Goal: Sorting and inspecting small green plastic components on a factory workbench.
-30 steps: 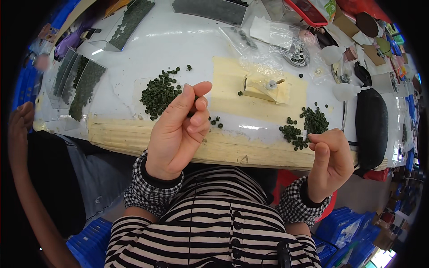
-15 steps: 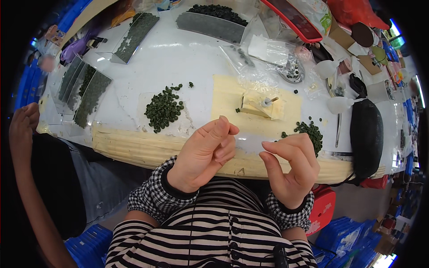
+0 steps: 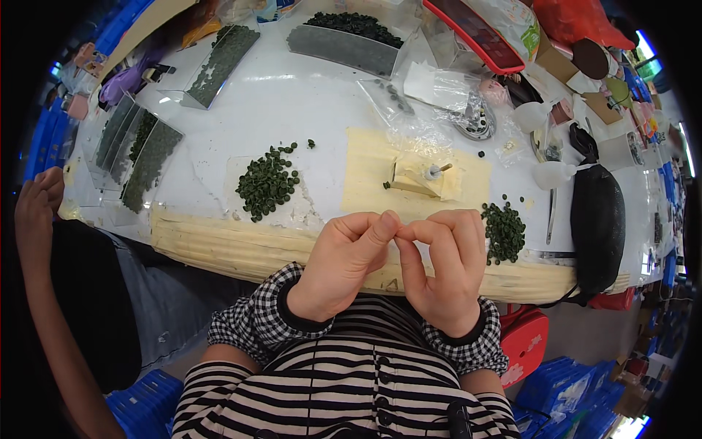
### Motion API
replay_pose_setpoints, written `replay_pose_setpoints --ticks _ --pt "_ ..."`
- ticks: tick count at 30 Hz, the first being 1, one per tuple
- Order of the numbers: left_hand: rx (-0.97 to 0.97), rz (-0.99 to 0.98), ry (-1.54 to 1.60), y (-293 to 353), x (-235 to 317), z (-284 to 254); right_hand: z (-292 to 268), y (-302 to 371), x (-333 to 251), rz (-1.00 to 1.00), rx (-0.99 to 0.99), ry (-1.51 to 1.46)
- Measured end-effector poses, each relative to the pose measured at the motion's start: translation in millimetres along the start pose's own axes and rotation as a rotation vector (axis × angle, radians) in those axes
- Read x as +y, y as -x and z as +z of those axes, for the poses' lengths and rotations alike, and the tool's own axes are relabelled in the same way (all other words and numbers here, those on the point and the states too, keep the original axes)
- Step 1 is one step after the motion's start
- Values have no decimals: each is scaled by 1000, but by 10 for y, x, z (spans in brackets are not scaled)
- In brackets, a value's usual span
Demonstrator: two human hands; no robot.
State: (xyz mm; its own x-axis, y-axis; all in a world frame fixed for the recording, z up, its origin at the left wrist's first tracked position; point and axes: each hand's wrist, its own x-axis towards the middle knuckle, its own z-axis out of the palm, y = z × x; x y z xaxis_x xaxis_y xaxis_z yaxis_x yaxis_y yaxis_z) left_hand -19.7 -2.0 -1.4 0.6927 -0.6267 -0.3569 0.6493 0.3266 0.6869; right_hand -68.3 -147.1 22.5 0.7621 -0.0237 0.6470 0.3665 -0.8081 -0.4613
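My left hand [image 3: 342, 256] and my right hand [image 3: 447, 267] meet at the fingertips above the table's near edge. Both are closed in a pinch, thumb against forefinger. Whatever sits between the fingertips is too small or hidden to make out. Just beyond them, a yellowish block [image 3: 417, 180] with a thin brown-tipped stick [image 3: 441, 170] on top rests on a pale yellow sheet [image 3: 358, 157]. One pile of small dark green round pieces [image 3: 504, 233] lies to the right of my right hand. Another pile of green pieces [image 3: 267, 184] lies farther left.
Clear bins of green pieces stand at the left [image 3: 152, 161] and the back [image 3: 344, 51]. Plastic bags [image 3: 431, 124], a red-framed tray [image 3: 475, 33], a white squeeze bottle [image 3: 552, 174] and a black pouch [image 3: 598, 227] crowd the right. Another person's hand [image 3: 42, 194] is at far left.
My right hand has moved left until its fingertips meet those of my left hand. The left hand has shifted slightly right. The gap between them has closed.
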Motion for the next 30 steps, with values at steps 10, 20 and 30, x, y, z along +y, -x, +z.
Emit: replay_pose_setpoints --ticks 10,20,30 --pt "-66 278 -315 22 69 -14 -94 34 77 138 -65 -154" --pt "-108 145 -187 22 93 -67 -86 -5 60 85 -53 -125" --pt "-61 233 -68 -19 119 -127 -161 -252 454 241 102 -8"
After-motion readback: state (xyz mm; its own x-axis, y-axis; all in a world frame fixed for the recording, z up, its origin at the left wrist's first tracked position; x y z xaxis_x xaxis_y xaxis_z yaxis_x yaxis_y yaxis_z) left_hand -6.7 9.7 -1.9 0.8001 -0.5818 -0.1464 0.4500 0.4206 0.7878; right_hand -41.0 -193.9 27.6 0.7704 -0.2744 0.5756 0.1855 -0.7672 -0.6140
